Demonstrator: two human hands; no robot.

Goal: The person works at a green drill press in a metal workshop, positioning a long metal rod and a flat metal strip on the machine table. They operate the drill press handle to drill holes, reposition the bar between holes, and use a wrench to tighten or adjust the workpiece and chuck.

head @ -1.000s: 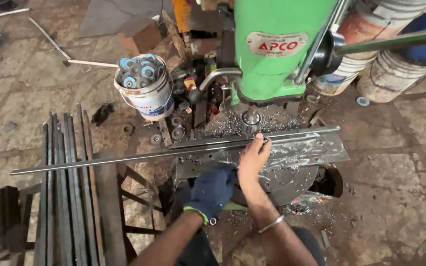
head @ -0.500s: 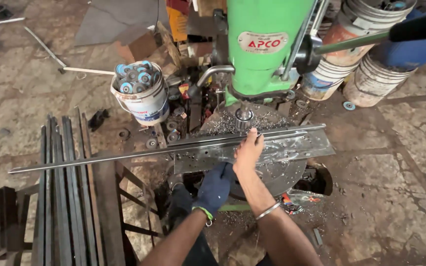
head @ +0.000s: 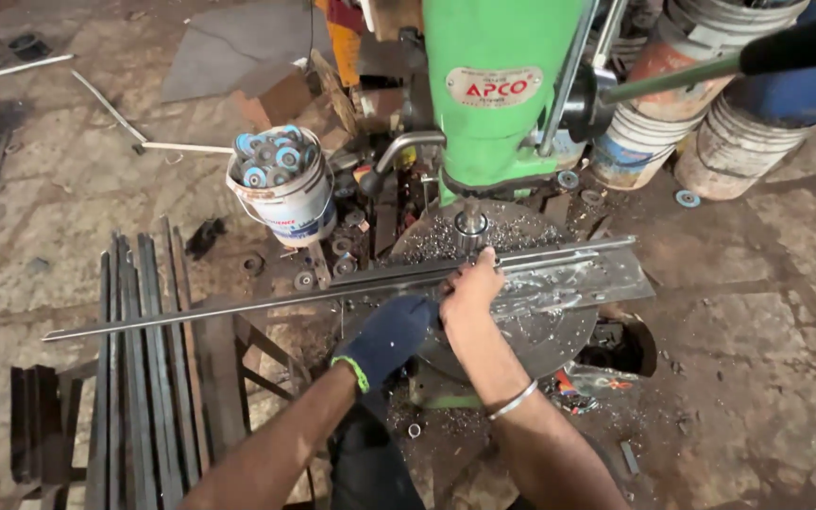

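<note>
- A long flat steel bar (head: 238, 304) lies across the round drill-press tabletop (head: 559, 331), just under the drill spindle (head: 470, 223), its left end reaching out over a stack of bars (head: 134, 378).
- The bare right hand (head: 469, 288) presses on it, fingers curled over its edge.
- The gloved left hand (head: 387, 338) grips it just beside.
- A white bucket (head: 285, 198) stands behind.

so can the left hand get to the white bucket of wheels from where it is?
Probably yes. The gloved left hand rests at the long metal strip; the white bucket stands just beyond it, with only the low strip and small loose parts between.
</note>
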